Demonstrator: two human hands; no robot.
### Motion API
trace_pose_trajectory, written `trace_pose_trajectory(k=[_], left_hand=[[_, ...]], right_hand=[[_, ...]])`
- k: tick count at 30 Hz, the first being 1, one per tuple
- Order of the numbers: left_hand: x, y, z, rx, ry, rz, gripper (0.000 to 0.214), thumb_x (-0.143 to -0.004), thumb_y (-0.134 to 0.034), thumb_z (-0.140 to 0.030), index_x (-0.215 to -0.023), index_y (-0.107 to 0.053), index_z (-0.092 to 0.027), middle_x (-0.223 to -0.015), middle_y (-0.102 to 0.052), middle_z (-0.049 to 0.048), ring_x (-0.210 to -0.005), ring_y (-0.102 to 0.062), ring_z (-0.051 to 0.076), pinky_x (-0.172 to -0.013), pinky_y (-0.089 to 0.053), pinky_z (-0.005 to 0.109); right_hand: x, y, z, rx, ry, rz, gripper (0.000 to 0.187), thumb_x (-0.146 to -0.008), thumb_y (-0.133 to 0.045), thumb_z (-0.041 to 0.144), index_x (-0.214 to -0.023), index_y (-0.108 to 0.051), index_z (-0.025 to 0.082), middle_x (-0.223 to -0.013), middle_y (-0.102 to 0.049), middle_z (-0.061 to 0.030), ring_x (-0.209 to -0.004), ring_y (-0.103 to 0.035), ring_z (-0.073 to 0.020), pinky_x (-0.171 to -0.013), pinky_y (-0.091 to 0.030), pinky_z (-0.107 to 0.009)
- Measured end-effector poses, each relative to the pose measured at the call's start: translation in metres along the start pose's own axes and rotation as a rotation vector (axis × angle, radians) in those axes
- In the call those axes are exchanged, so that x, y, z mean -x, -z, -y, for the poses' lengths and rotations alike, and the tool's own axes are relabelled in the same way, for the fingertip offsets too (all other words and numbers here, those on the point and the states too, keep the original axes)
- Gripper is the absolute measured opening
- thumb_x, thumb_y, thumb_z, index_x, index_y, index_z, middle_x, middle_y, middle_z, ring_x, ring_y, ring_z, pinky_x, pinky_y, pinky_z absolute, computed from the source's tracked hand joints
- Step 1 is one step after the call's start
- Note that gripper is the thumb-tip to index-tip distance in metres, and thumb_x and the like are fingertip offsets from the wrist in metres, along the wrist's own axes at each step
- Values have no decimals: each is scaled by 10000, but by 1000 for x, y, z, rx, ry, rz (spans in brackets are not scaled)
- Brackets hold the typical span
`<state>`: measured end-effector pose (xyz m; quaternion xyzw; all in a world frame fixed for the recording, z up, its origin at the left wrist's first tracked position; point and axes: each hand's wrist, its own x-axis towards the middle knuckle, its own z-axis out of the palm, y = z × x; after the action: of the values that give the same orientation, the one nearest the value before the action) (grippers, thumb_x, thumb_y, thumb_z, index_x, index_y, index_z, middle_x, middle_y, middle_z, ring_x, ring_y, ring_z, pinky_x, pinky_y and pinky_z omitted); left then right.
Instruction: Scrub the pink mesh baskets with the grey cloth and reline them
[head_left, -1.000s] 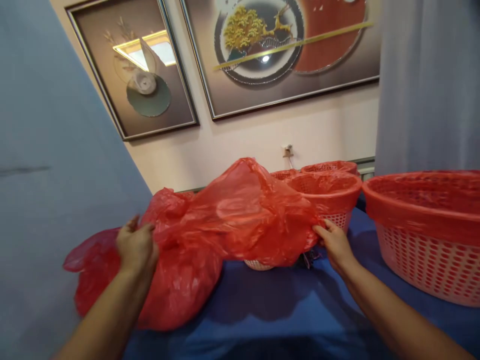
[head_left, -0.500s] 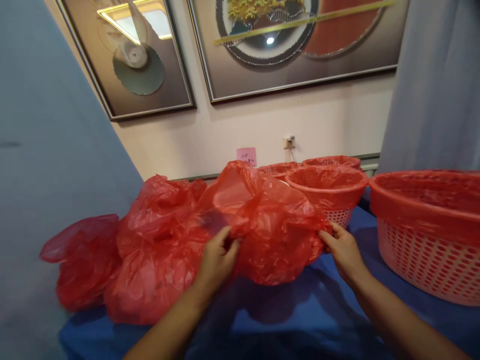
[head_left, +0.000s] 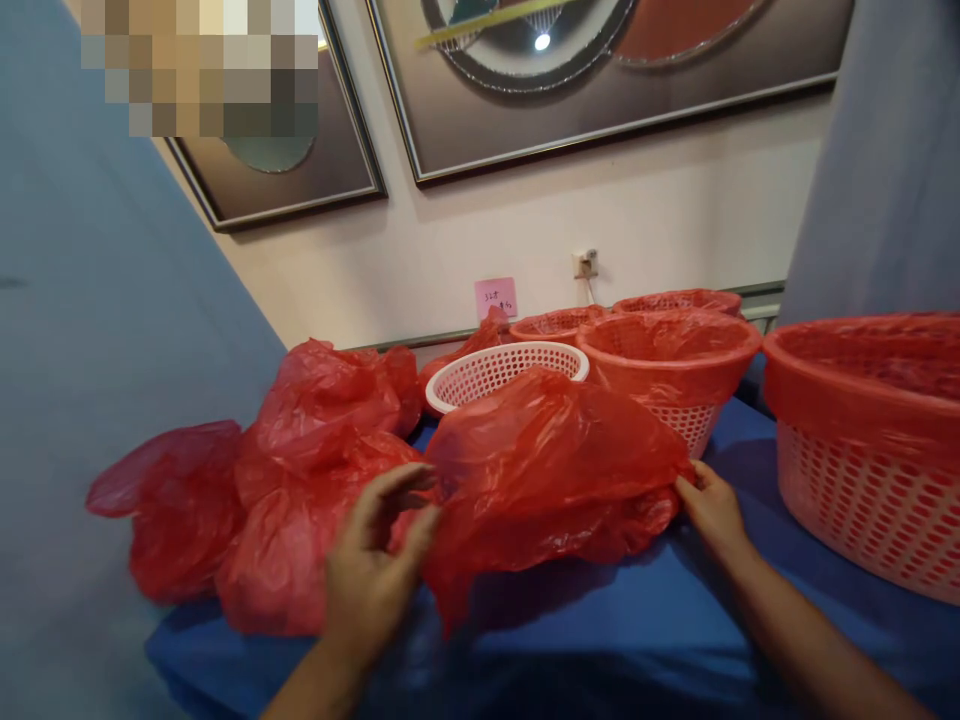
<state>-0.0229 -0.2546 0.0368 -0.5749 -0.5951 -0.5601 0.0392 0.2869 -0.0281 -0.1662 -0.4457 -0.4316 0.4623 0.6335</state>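
A crumpled red plastic bag lies stretched between my hands over the blue table. My left hand pinches its left edge with thumb and fingers. At the bag's right edge, my right hand grips the plastic with closed fingers. Just behind the bag stands a white mesh basket with no liner. More red bags are heaped at the left, touching the held bag.
Several baskets lined with red bags stand at the right: a large one at the edge, a smaller one beside the white basket, others behind. A grey-blue panel rises at the left. Framed pictures hang on the wall.
The bag has come down off the white basket, which now shows. My left hand moved from the far left heap to the bag's near left edge. The camera has tilted downward.
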Motion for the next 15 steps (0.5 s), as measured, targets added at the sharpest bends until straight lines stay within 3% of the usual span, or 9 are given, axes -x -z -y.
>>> trace_pose_trajectory(k=[3, 4, 6, 10, 13, 15], left_hand=[[18, -37, -4, -191, -348, 164, 774, -767, -825, -431, -1456, -487, -330, -1436, -607, 118, -1288, -605, 352, -1058, -539, 544], [19, -48, -3, -246, -416, 175, 839, -768, -827, -396, -1504, -429, -326, -1485, -567, 127, -1353, -553, 366, -1104, -500, 568], [13, -65, 3, -310, -451, 173, 753, -833, -745, -305, -1513, -423, -305, -1481, -574, 130, -1371, -544, 356, -1121, -489, 567], [-4, -69, 8, -201, -320, 156, 384, -883, -569, -218, -1250, -654, -294, -1204, -749, 65, -1100, -721, 281, -970, -599, 452], [-14, -47, -3, -10, -46, 15, 168, -886, -609, -325, -1006, -717, -279, -934, -771, 20, -833, -735, 229, -775, -621, 361], [-22, -27, -14, 141, 160, -112, 171, -884, -618, -407, -870, -693, -254, -742, -701, -3, -621, -650, 174, -562, -558, 280]], right_hand=[[-2, 9, -5, 14, 64, 26, 359, -671, -729, 421, -936, -676, 186, -829, -710, -9, -726, -621, -172, -681, -516, -282], [-3, 12, -6, 27, 78, 34, 358, -678, -725, 415, -948, -679, 185, -843, -712, -11, -741, -623, -173, -689, -513, -279], [-5, 18, -5, 55, 91, 42, 366, -677, -722, 412, -959, -687, 180, -851, -716, -16, -744, -623, -174, -676, -503, -271], [-9, 22, -3, 102, 72, -9, 366, -640, -705, 424, -909, -696, 176, -786, -715, -15, -692, -613, -176, -635, -492, -272], [-13, 22, -2, 115, 39, -75, 341, -606, -677, 403, -862, -688, 178, -729, -713, -17, -634, -609, -175, -598, -486, -273], [-14, 22, -3, 101, 4, -82, 350, -602, -669, 404, -865, -687, 175, -720, -720, -30, -603, -612, -178, -567, -478, -272]])
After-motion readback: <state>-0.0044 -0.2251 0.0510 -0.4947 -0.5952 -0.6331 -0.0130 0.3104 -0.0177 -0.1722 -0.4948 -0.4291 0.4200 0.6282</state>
